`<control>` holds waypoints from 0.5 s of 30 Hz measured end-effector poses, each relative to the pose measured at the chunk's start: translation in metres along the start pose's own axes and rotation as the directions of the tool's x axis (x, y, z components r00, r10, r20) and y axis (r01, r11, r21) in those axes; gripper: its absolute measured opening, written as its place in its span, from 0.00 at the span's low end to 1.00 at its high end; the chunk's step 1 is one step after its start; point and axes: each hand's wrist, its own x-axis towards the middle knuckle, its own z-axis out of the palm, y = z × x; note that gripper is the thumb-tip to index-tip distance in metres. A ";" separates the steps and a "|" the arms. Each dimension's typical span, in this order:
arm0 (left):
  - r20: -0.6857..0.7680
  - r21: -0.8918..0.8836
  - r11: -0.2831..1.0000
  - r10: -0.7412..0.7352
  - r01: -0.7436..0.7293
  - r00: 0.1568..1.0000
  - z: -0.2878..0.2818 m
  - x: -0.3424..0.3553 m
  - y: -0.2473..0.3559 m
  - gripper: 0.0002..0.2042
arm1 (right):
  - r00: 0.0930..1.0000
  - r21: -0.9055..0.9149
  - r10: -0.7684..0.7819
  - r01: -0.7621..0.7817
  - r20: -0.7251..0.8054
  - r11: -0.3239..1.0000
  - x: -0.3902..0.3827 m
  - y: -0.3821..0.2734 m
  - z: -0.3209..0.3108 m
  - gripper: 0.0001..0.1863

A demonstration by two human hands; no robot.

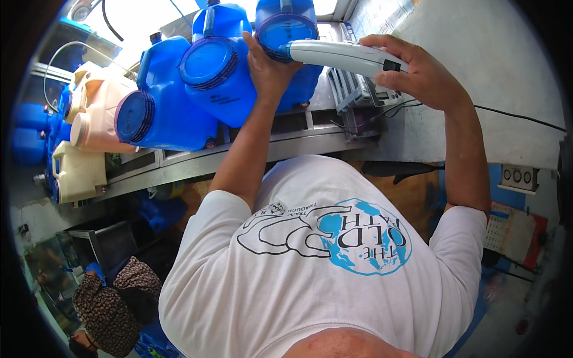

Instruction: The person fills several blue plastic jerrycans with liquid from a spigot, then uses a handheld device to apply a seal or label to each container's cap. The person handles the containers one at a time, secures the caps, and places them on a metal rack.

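My right hand (pixel 430 77) grips a long white handheld device (pixel 325 55) with a dark panel; its bluish tip points left, at the purple-banded cap (pixel 280 30) of the rightmost blue jug (pixel 301 86). My left hand (pixel 268 74) is at that cap's lower left side, thumb raised and fingers curled against the jug, partly hidden. Just left of it, another blue jug (pixel 218 98) has a banded round cap facing up toward me. A third blue jug (pixel 179 119) with a similar cap leans beside that one on the metal counter (pixel 233 143).
Pale and cream jugs (pixel 98 137) crowd the counter's left end. A metal appliance (pixel 358 89) with cables is beside a grey ledge (pixel 519 71). A wall outlet (pixel 516 176) is at right. Another person in patterned clothing (pixel 107 307) is low at left, near a glass case.
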 end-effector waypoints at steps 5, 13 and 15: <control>-0.003 0.020 1.000 -0.010 0.010 1.000 -0.002 -0.003 -0.003 0.69 | 1.000 -0.039 -0.014 0.014 -0.008 0.999 0.013 -0.012 0.002 0.33; 0.124 -0.010 0.988 -0.154 0.157 0.980 -0.006 -0.007 -0.003 0.68 | 1.000 -0.092 -0.010 0.007 -0.027 0.996 0.023 -0.020 0.003 0.33; 0.120 0.023 0.987 -0.159 0.158 0.980 -0.005 -0.008 -0.003 0.68 | 0.999 -0.155 -0.036 0.029 -0.038 0.987 0.028 -0.020 0.003 0.32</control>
